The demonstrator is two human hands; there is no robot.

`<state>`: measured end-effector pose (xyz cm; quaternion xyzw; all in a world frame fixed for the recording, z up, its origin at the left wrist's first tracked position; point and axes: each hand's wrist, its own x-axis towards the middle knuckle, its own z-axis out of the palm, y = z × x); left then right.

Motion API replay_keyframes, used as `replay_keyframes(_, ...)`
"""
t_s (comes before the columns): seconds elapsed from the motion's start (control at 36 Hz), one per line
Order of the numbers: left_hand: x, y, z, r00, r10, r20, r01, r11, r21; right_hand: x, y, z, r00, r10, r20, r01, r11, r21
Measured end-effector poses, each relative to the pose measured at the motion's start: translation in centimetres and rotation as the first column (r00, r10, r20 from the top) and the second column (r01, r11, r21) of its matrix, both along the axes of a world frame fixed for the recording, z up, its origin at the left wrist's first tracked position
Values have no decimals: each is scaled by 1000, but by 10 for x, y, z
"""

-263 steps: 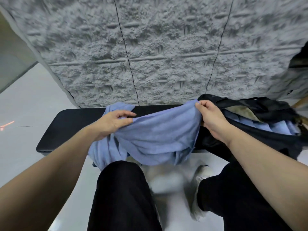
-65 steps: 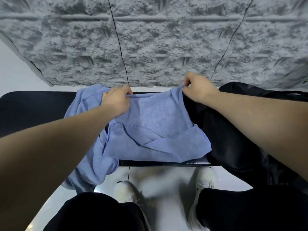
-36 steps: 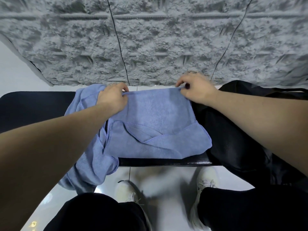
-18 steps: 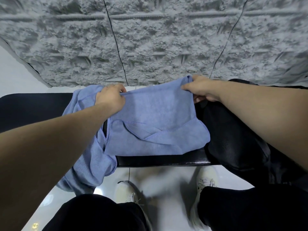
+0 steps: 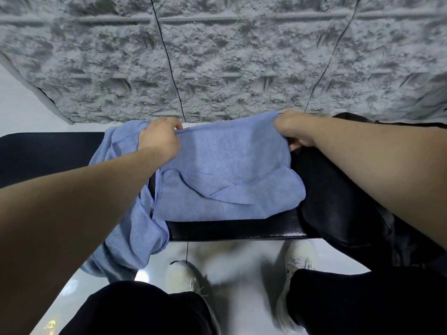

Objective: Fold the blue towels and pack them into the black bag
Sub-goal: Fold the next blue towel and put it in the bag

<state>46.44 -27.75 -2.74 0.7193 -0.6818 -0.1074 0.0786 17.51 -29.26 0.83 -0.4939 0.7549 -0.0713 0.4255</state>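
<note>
Folding step: left hand (image 5: 160,139) and right hand (image 5: 291,131) each pinch a far corner of the blue towel (image 5: 225,175) lying on the black bench (image 5: 232,229) beside the black bag (image 5: 338,197); next, probably bring that edge forward squarely.

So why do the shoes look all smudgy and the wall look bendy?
In the head view, the left shoe and right shoe are smeared by motion blur over the shiny floor, while the blue towel stays sharp; the wide-angle lens curves the grey wall and the bench edge, and stretches the forearms near the frame's sides.
</note>
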Motion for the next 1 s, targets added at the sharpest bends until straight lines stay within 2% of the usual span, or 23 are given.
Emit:
replay_keyframes(0.11, 1, 1, -1, 998, 18, -54, -20, 999, -30, 0, -7, -11, 995, -103, -9, 102, 990, -94)
replay_keyframes(0.22, -4, 7, 3, 991, 33, -128, -42, 997, -65, -3, -7, -15, 996, -93, -12, 90, 984, -151)
replay_keyframes(0.31, -14, 19, 9, 992, -41, -118, 24, 990, -141, -5, 1, -12, 998, -66, -9, 60, 952, -300)
replay_keyframes(0.42, -24, 39, 16, 956, -236, -175, 203, 961, -186, 0, 24, -3, 992, 121, -18, -117, 898, -423)
replay_keyframes(0.5, -26, 59, 22, 889, -379, -257, 337, 922, -191, 1, 50, 3, 957, 291, 1, -260, 856, -447)
replay_keyframes(0.58, -21, 79, 26, 848, -434, -304, 418, 901, -120, -2, 76, 6, 878, 475, -59, -457, 794, -401)
replay_keyframes(0.72, -7, 101, 31, 875, -472, -105, 482, 870, 107, -15, 104, 10, 731, 632, -258, -680, 707, -195)
replay_keyframes(0.81, 4, 103, 29, 885, -466, 8, 456, 870, 185, -21, 113, 16, 643, 649, -406, -733, 676, -78)
replay_keyframes(0.89, 6, 105, 29, 913, -403, 62, 382, 898, 220, -21, 118, 18, 543, 668, -508, -770, 637, 15)
replay_keyframes(0.94, 4, 106, 27, 930, -366, 29, 349, 904, 247, -21, 118, 18, 513, 666, -542, -778, 627, 35)
replay_keyframes(1.0, 0, 106, 27, 942, -331, -52, 333, 910, 247, -21, 118, 17, 534, 649, -541, -760, 650, 29)
